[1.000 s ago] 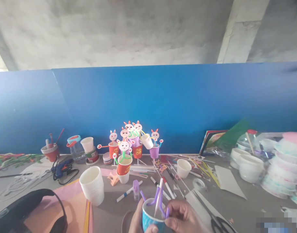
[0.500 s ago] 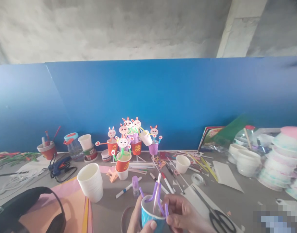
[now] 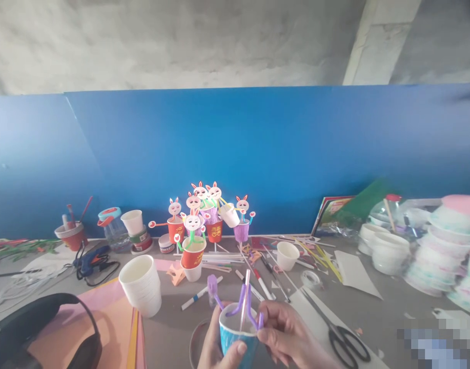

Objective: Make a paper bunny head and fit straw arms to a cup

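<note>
Blue cup (image 3: 230,333) is at the near edge, just right of the middle, held mouth up above the table (image 3: 169,328). Left hand (image 3: 212,345) is wrapped around its left side, thumb across the front. Right hand (image 3: 286,334) is closed to a pinch, thumb and forefinger on the right end of the purple stems (image 3: 250,306) beside the rim; its other fingers are loosely bent.

Done so far, by the look of it: the cup's outside is coloured, the stems are bent and rise from inside, and a straw (image 3: 245,300) stands among them. Absent are a face and paw discs like those on the rabbit figures (image 3: 192,222) at the far middle, so the cup seems only part made. Whether the stems' right end is shaped or fixed is unclear.

Cup's base is cut off by the lower edge, and its front is partly behind the left thumb. How the straw's foot is held inside cannot be seen, nor whether the right hand's lower fingers touch the cup. A brown ring (image 3: 192,342) left of the cup is half hidden, and a black object (image 3: 52,320) at near left is cut off and hard to name.
</note>
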Tool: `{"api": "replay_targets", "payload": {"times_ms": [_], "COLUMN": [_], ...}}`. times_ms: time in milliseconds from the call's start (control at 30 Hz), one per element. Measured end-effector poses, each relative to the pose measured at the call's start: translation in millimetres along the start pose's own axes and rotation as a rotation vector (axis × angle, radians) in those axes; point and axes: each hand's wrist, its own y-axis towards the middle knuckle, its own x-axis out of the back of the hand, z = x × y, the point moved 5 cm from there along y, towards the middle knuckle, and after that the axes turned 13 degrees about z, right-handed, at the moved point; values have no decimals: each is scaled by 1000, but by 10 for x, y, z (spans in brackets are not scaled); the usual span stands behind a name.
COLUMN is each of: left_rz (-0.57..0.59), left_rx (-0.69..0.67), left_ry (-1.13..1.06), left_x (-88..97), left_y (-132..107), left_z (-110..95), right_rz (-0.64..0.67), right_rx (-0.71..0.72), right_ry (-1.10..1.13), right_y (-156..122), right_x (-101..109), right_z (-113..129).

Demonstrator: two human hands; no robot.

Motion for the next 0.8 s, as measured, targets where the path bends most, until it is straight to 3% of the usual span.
{"api": "replay_targets", "payload": {"times_ms": [167, 433, 800], "left_rz": [-17, -57, -134], "left_rx": [-6, -32, -35], "left_ry": [-74, -107, -52], "left_x": [0, 17, 60], "left_y": [-35, -27, -57], "left_z": [24, 34, 52], "right_rz": [6, -124, -99], "right_rx": [-16, 131, 174], "right_ry": [-28, 3, 76], "right_y": [10, 0, -3], "right_x": [8, -33, -50], "right_z": [-8, 93, 69]}}
